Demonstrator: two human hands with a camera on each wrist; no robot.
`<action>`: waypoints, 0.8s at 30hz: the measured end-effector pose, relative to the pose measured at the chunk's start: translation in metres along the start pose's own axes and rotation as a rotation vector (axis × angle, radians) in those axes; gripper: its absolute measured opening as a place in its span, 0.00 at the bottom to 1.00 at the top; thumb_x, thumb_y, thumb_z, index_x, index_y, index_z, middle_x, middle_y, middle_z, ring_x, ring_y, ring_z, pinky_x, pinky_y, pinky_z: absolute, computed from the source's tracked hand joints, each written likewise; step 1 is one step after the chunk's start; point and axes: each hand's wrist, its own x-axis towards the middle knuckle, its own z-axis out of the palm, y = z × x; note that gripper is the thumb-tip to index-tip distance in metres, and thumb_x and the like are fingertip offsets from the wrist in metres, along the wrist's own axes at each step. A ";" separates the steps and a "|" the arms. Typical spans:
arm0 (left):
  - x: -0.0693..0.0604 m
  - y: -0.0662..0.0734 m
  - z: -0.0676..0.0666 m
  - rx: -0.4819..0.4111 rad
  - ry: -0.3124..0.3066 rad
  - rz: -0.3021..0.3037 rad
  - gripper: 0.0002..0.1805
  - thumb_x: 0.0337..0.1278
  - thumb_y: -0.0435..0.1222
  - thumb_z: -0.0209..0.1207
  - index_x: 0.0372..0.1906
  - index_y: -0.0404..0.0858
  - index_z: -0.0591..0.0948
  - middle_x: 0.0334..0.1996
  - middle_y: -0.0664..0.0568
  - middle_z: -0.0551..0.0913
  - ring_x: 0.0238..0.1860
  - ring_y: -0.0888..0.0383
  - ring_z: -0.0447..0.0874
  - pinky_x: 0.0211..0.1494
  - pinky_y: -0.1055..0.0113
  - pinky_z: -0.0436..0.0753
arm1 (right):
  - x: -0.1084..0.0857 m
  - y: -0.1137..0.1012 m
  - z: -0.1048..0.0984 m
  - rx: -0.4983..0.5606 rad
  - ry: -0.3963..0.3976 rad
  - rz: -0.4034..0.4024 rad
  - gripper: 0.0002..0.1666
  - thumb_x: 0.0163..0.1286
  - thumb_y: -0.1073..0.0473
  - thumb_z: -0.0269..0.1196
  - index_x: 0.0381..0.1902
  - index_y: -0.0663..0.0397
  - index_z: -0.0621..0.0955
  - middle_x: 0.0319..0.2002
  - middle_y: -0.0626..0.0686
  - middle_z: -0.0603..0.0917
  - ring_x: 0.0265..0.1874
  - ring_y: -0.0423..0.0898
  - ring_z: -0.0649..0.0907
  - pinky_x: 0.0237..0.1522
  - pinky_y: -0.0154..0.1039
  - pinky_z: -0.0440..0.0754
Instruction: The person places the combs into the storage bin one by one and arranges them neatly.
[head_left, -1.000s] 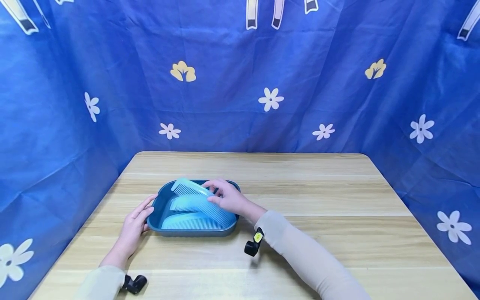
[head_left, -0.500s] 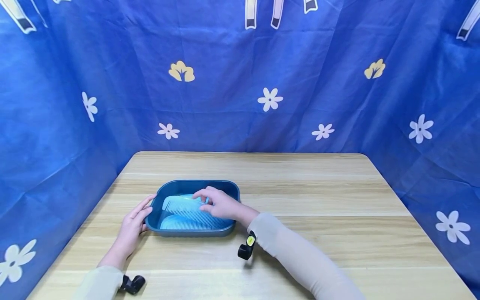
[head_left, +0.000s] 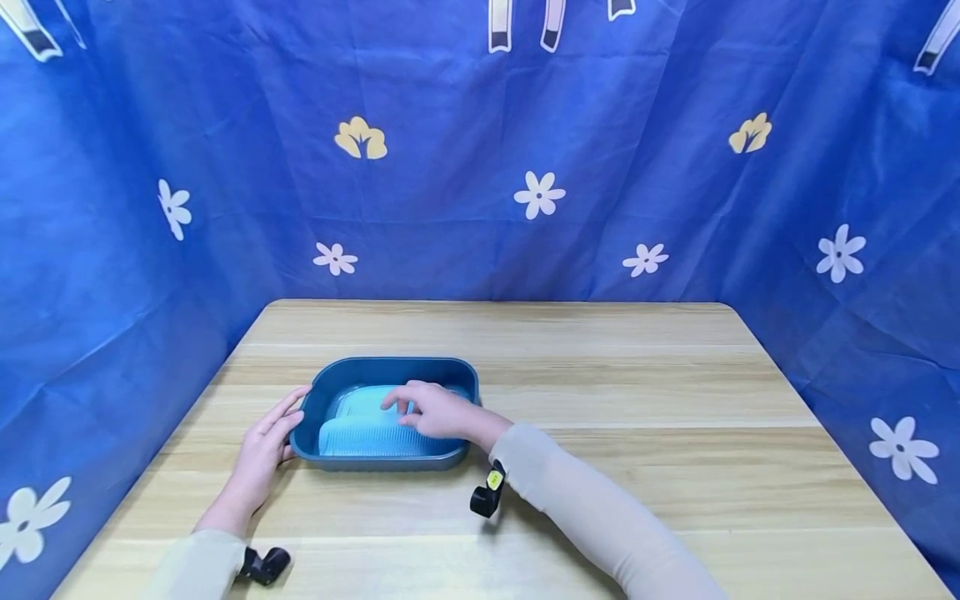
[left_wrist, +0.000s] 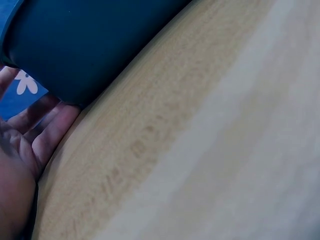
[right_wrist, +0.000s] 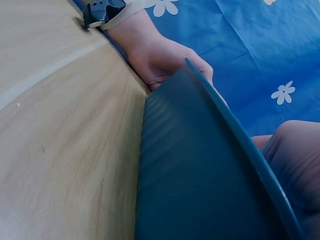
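A dark teal oval plastic basin (head_left: 375, 462) stands on the table and holds several light blue combs (head_left: 360, 437) lying flat and overlapping. My left hand (head_left: 262, 450) rests against the basin's left end, with fingers at its rim and beside its bottom edge. In the left wrist view, some fingers (left_wrist: 55, 127) touch the basin's lower corner. My right hand (head_left: 435, 410) is over the combs inside the basin, its index finger and thumb apart and bent down. Nothing clearly shows in its grasp. In the right wrist view, the basin's wall partly hides it.
The pale wooden table (head_left: 637, 400) extends to the right and front of the basin. A blue curtain (head_left: 480, 150) with flowers hangs behind and at both sides. Black cameras sit on both wrists, the right camera (head_left: 486, 500) close to the basin.
My right hand has moved down and left, lowering the comb it held into the basin and letting go of it. The combs now lie flatter. My left hand has stayed at the basin's end.
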 end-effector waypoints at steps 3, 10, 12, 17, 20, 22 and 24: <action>0.001 0.000 -0.001 0.004 0.000 0.004 0.26 0.68 0.40 0.50 0.68 0.42 0.65 0.47 0.59 0.79 0.39 0.65 0.81 0.35 0.70 0.81 | 0.001 0.000 0.001 -0.029 -0.008 0.014 0.17 0.68 0.62 0.58 0.54 0.45 0.77 0.35 0.41 0.73 0.30 0.36 0.74 0.30 0.27 0.72; -0.001 0.002 -0.001 0.019 0.003 -0.005 0.26 0.67 0.40 0.51 0.68 0.42 0.65 0.44 0.58 0.80 0.37 0.64 0.82 0.34 0.70 0.81 | -0.003 -0.002 0.000 -0.110 0.064 0.021 0.16 0.68 0.56 0.58 0.54 0.46 0.78 0.36 0.40 0.77 0.32 0.33 0.74 0.35 0.26 0.72; -0.001 0.003 -0.001 0.023 0.000 -0.008 0.25 0.67 0.40 0.51 0.68 0.43 0.65 0.44 0.57 0.80 0.37 0.64 0.82 0.33 0.69 0.81 | -0.004 -0.003 0.000 -0.119 0.077 0.015 0.16 0.68 0.55 0.58 0.53 0.46 0.78 0.36 0.40 0.77 0.32 0.33 0.74 0.36 0.26 0.72; 0.000 0.006 0.000 0.072 0.004 -0.014 0.25 0.66 0.41 0.52 0.67 0.44 0.67 0.43 0.56 0.79 0.36 0.63 0.82 0.32 0.69 0.81 | -0.007 -0.001 -0.004 -0.084 0.087 -0.014 0.16 0.69 0.57 0.58 0.53 0.49 0.78 0.37 0.42 0.79 0.33 0.33 0.75 0.37 0.26 0.72; 0.000 0.008 0.001 0.112 0.022 -0.016 0.26 0.66 0.42 0.52 0.68 0.45 0.66 0.43 0.59 0.78 0.38 0.66 0.81 0.34 0.71 0.81 | -0.009 -0.001 -0.007 -0.051 0.102 -0.029 0.16 0.69 0.57 0.57 0.53 0.51 0.78 0.38 0.44 0.79 0.34 0.34 0.76 0.37 0.26 0.73; 0.000 0.009 0.000 0.125 0.035 -0.015 0.28 0.66 0.42 0.52 0.69 0.45 0.64 0.43 0.63 0.79 0.40 0.67 0.81 0.36 0.72 0.81 | -0.010 -0.001 -0.010 -0.027 0.112 -0.030 0.16 0.69 0.58 0.57 0.53 0.52 0.78 0.39 0.44 0.80 0.35 0.34 0.77 0.38 0.25 0.73; 0.000 0.010 -0.001 0.138 0.049 -0.007 0.29 0.66 0.43 0.52 0.70 0.45 0.62 0.42 0.66 0.79 0.41 0.69 0.80 0.37 0.73 0.80 | -0.012 -0.001 -0.012 0.010 0.125 -0.029 0.16 0.69 0.58 0.57 0.53 0.52 0.78 0.40 0.45 0.81 0.37 0.34 0.77 0.38 0.26 0.74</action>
